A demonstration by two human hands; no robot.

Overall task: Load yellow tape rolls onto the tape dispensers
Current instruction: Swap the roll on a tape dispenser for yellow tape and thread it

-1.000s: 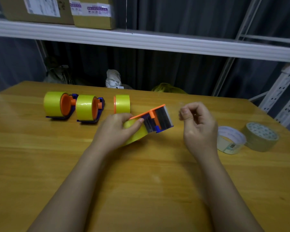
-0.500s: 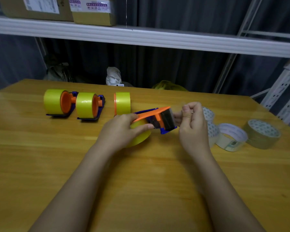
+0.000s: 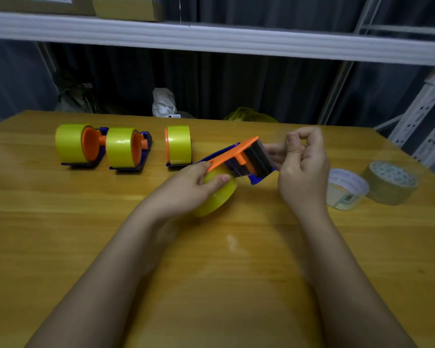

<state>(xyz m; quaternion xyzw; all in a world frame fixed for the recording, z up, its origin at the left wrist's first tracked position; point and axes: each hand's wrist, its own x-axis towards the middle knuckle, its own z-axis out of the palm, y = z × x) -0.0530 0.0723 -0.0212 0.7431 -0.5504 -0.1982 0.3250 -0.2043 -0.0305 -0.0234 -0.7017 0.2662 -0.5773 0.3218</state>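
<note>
My left hand (image 3: 191, 185) grips a yellow tape roll (image 3: 217, 194) mounted in an orange-and-blue tape dispenser (image 3: 246, 158), held tilted just above the wooden table (image 3: 211, 259). My right hand (image 3: 301, 167) sits at the dispenser's cutter end, its curled fingers pinching there; the tape end itself is too small to tell. Three more loaded dispensers stand in a row at the back left: one (image 3: 70, 144), a second (image 3: 123, 148) and a third (image 3: 178, 144), each with a yellow roll.
A white tape roll (image 3: 347, 189) and a brownish tape roll (image 3: 389, 182) lie at the right of the table. A white metal shelf (image 3: 211, 38) with cardboard boxes hangs over the table's far side. Dark curtains and rack uprights stand behind.
My left hand turned the dispenser flatter and a little right. My right hand came in from the right and closed its fingers at the cutter end. The view moved slightly.
</note>
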